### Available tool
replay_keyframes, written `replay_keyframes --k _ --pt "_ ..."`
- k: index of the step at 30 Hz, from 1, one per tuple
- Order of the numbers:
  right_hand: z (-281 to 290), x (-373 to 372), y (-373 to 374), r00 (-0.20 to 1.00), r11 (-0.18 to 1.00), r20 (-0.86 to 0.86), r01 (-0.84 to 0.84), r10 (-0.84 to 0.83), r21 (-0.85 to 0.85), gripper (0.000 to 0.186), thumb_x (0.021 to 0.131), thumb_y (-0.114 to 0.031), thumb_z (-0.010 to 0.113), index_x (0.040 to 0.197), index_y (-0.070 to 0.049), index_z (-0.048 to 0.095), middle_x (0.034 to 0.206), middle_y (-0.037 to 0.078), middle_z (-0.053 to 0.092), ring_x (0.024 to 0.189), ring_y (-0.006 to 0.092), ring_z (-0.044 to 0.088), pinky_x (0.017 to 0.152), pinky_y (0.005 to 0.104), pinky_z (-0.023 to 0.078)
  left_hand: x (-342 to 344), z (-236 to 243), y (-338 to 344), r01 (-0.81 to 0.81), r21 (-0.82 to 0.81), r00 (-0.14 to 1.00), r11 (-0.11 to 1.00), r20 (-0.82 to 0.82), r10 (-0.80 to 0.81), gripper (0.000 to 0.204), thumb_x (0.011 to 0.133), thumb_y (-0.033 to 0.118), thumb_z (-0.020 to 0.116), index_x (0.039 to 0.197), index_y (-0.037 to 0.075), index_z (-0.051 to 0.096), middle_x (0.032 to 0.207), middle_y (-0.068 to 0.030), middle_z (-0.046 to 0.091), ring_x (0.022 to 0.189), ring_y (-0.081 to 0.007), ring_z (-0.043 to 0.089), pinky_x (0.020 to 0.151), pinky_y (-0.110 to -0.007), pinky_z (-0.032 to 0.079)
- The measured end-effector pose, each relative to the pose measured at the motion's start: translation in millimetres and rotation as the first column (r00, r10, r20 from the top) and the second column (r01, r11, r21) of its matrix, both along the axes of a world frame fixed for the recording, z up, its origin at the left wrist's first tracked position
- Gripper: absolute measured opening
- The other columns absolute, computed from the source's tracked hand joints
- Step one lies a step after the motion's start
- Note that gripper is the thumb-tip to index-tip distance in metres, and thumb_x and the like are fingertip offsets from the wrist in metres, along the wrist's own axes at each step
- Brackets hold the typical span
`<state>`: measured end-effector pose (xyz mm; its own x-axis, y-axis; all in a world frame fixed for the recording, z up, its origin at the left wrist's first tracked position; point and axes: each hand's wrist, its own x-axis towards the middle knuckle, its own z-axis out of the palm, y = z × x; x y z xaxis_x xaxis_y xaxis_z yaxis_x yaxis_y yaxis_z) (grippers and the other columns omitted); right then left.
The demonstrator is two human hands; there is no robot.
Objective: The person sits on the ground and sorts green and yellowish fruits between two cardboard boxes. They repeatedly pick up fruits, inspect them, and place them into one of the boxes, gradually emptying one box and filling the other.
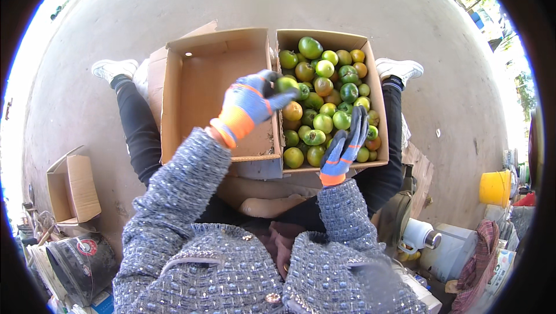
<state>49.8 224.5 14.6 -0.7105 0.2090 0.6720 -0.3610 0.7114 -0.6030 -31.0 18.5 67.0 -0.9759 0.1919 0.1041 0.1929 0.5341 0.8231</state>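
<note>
I have a concrete floor filling most of my feed, the wearer's black-trousered legs stretching toward ten and two o'clock. Between them sit two open cardboard boxes: at ten, the left box shows its brown bottom; at two, touching or nearly so, the tomato box is heaped with fruit. Next in size I get a dark bucket at eight, a small carton just above it, and a yellow bucket between three and four. The gloved left hand, at eleven, pinches one green tomato over the tomato box's left edge, near twelve. At three, the right hand holds its fingers straight, thumb spread wide, above the loose tomatoes; I cannot tell whether it touches any.
</note>
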Motion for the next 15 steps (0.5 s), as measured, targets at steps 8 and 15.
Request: replay_keyframes --k 8,15 --pt "-7.6 -0.8 2.9 1.0 0.999 -0.029 -0.002 0.001 -0.032 0.045 0.101 -0.02 0.04 0.138 0.005 0.041 0.141 0.019 0.043 0.131 0.0338 0.038 0.11 0.0431 0.028 43.0 6.4 16.2 -0.05 0.115 0.95 0.992 -0.301 0.083 0.044 0.088 0.022 0.066 0.125 0.002 0.057 0.084 -0.0107 0.067 0.072 -0.0185 0.063 0.068 -0.03 0.052" --pt "-12.6 -2.3 5.1 0.996 0.997 -0.08 0.042 -0.037 0.06 0.04 0.099 -0.015 0.046 0.134 0.003 0.045 0.135 0.019 0.048 0.124 0.0356 0.044 0.106 0.0445 0.032 148.2 117.7 -31.1 0.506 0.215 0.301 0.836 -0.952 0.062 0.062 0.094 0.05 0.046 0.136 0.005 0.042 0.096 -0.0119 0.063 0.075 -0.0205 0.06 0.066 -0.028 0.049"
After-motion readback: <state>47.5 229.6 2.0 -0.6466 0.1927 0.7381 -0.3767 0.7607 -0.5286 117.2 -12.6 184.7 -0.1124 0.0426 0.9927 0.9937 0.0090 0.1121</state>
